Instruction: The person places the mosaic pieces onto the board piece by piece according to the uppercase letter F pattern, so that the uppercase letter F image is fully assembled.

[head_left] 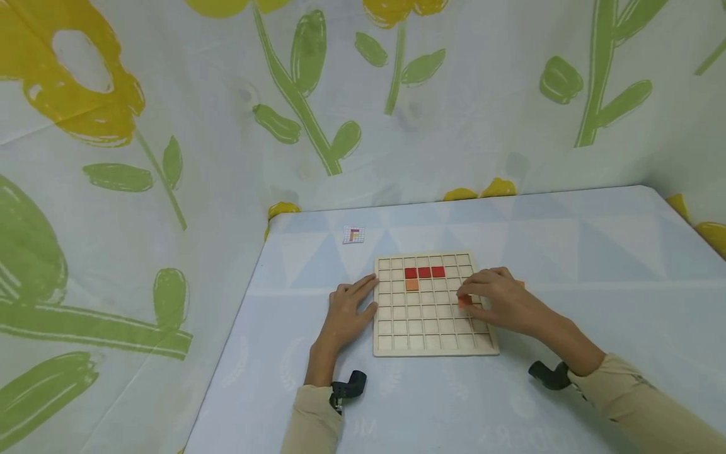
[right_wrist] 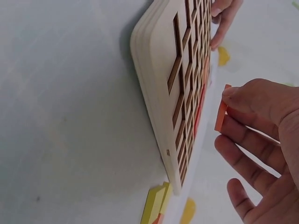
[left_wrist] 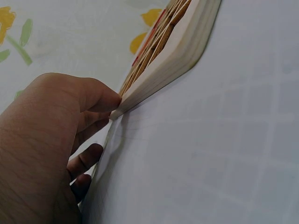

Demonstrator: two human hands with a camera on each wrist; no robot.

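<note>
A wooden grid board [head_left: 399, 343] lies flat on the table, its square cells edged by raised ridges. Three red tiles [head_left: 424, 272] sit side by side in one row near its far side. Below the leftmost red one is an orange tile [head_left: 411, 285]. My left hand [head_left: 347, 315] rests at the board's left edge, thumb and fingertips against the side, fingers relaxed. Over the board's right part, my right hand [head_left: 501, 301] pinches another orange tile [right_wrist: 221, 114] between thumb and fingers. In the right wrist view this tile is held on edge above the grid.
A small card [head_left: 354, 235] with a coloured grid pattern lies beyond the board's far left corner. Yellow pieces [right_wrist: 154, 203] lie beside the board, with an orange piece [head_left: 520, 284] partly behind my right hand. A flower-printed cloth [head_left: 454, 126] hangs behind the table.
</note>
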